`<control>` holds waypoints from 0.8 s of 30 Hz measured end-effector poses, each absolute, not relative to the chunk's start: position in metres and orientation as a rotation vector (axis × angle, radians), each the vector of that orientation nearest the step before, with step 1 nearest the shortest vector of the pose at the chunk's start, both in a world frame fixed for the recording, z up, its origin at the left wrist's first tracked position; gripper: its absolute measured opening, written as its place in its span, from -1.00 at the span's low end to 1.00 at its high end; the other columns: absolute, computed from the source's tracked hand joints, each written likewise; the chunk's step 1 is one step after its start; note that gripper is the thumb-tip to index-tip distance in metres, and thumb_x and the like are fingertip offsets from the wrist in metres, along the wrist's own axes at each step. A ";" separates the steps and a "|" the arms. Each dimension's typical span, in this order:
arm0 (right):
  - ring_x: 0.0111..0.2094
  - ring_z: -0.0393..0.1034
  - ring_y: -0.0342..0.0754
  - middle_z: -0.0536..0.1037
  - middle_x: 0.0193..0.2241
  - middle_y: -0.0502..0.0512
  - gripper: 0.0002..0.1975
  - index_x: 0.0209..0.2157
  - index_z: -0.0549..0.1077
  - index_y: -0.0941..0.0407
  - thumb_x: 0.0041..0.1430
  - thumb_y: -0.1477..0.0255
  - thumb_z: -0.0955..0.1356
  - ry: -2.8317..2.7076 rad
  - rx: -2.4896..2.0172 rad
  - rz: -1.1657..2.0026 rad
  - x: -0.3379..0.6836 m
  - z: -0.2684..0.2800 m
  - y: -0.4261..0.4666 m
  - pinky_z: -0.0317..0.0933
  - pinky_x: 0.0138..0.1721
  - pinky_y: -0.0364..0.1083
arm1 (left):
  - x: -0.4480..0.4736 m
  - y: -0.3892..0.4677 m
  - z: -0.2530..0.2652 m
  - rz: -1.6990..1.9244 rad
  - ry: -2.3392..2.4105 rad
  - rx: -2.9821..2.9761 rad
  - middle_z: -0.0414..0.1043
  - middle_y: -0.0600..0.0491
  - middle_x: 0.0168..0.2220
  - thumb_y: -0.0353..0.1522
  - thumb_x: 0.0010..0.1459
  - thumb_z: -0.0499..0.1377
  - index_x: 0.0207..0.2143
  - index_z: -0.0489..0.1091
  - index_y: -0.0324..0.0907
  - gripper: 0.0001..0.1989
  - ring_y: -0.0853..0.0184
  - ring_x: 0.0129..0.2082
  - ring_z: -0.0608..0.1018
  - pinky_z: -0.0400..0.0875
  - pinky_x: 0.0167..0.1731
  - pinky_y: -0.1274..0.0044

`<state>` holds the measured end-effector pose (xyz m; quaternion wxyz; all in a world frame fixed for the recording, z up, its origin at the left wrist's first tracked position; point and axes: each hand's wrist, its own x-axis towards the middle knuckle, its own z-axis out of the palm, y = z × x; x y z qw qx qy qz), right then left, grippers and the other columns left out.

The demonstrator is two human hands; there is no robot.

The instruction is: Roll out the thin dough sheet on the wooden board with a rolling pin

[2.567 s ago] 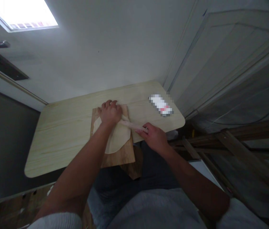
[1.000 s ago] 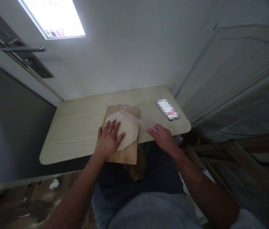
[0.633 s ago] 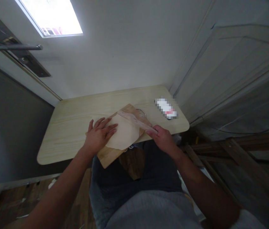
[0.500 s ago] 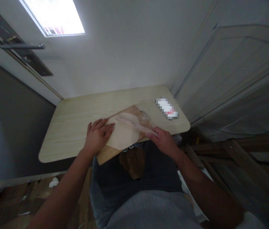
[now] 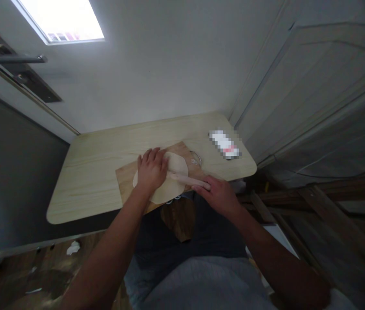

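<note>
A pale round sheet of dough (image 5: 169, 192) is spread on a wooden cutting board (image 5: 124, 179). My left hand (image 5: 152, 170) rests palm down over the left part of the dough, its fingers stretched toward the far edge. In my right hand (image 5: 220, 193) is the near end of a light wooden rolling pin (image 5: 188, 179), gripped at the right side of the board. The pin slants across the dough, and its far tip lies close to my left hand; whether they touch I cannot tell.
The board sits at the front edge of a small light-wood table (image 5: 85, 172). A blurred-out phone-like object (image 5: 224, 144) lies on the table's right side. Behind stands a white door with a metal handle (image 5: 14, 59). Wooden beams (image 5: 340, 215) are at the lower right.
My left hand has shifted right and away from me, from the dough's left edge onto the sheet, uncovering the board's left corner. The rolling pin's far end has come nearer to me.
</note>
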<state>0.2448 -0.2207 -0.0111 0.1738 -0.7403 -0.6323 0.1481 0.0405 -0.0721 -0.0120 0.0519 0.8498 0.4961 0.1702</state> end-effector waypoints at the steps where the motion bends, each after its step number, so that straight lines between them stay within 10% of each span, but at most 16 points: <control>1: -0.38 0.46 0.00 0.58 -0.42 0.08 -0.55 -0.31 0.50 0.07 0.30 -0.02 0.28 -1.760 -2.143 0.410 0.245 -0.011 -0.221 0.06 -0.39 -0.11 | 0.044 -0.070 -0.012 0.476 1.542 2.594 0.25 0.00 0.32 -0.15 0.40 -0.14 0.24 0.28 0.01 -0.54 0.05 0.33 0.20 0.01 0.29 0.03; 24: -0.42 0.47 0.04 0.59 -0.45 0.14 -0.46 -0.35 0.45 0.07 0.30 -0.10 0.19 -1.681 -2.348 0.441 0.251 -0.009 -0.218 -0.03 -0.46 -0.10 | 0.062 -0.049 -0.009 0.452 1.468 2.621 0.25 -0.02 0.31 -0.10 0.41 -0.21 0.23 0.29 0.04 -0.50 0.06 0.30 0.23 0.03 0.27 0.06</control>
